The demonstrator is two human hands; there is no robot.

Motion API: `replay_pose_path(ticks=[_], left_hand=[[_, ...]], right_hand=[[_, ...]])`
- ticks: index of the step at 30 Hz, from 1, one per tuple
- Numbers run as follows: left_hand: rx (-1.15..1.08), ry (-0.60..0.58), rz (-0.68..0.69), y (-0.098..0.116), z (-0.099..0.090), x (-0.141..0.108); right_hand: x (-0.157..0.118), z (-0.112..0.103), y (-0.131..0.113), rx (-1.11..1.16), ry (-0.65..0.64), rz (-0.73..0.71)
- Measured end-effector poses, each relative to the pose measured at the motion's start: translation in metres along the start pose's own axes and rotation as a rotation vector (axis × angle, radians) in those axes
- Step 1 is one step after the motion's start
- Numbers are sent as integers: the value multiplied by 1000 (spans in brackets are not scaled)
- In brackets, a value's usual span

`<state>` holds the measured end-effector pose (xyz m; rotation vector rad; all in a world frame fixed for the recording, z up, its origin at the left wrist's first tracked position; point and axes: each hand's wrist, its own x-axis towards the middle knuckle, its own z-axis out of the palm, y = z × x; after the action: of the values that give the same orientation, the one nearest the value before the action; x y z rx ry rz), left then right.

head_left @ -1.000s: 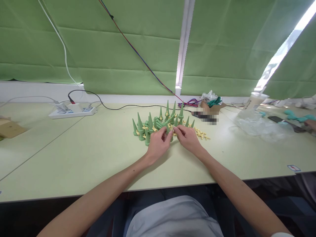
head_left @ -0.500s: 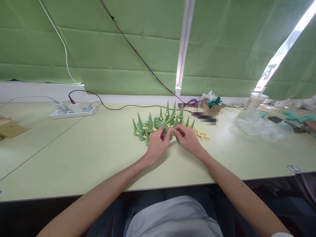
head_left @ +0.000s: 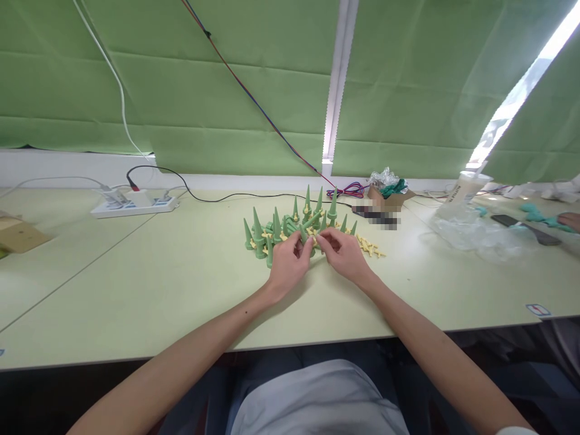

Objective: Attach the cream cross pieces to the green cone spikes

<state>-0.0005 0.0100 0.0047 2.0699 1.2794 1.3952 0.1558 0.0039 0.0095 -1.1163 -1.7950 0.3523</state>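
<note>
My left hand (head_left: 290, 261) is closed in a pinch around a green cone (head_left: 303, 234) that points upward, its lower part covered by my fingers. Close beside it, my right hand (head_left: 343, 252) pinches a small yellow piece (head_left: 315, 240) against the cone; its exact shape is hidden by the fingertips. Behind and left of my hands stand several more green cones (head_left: 257, 226), many with yellow pieces around them. Green rod-like parts (head_left: 290, 223) lie among the cones. Just right of my right hand is a loose pile of yellow branching pieces (head_left: 370, 246).
A power strip (head_left: 136, 205) sits at the back left, near a cardboard piece (head_left: 22, 233). Behind the cones are coiled cables (head_left: 351, 190) and a small carton (head_left: 393, 198). Rightward are a cup (head_left: 466, 188), clear plastic bag (head_left: 480, 235), phone (head_left: 521, 228) and another person's hand (head_left: 570, 221).
My two hands have barely moved and keep their pinches at the cone. At the far right, the other person's hand and the teal item by it have shifted slightly.
</note>
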Motion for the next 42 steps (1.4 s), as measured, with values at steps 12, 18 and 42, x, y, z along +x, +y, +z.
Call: replay_pose_path(ticks=[12,18,42], left_hand=[[-19,-19,33,-1,1,-1],[-28,-23,35,-1,1,-1],[-17,-12,28,-1,0,0]], right_hand=[[1,1,2,-67,23,-30],[1,2,3,-77,33,-25],[-1,-2,-1,6,-50,-60]])
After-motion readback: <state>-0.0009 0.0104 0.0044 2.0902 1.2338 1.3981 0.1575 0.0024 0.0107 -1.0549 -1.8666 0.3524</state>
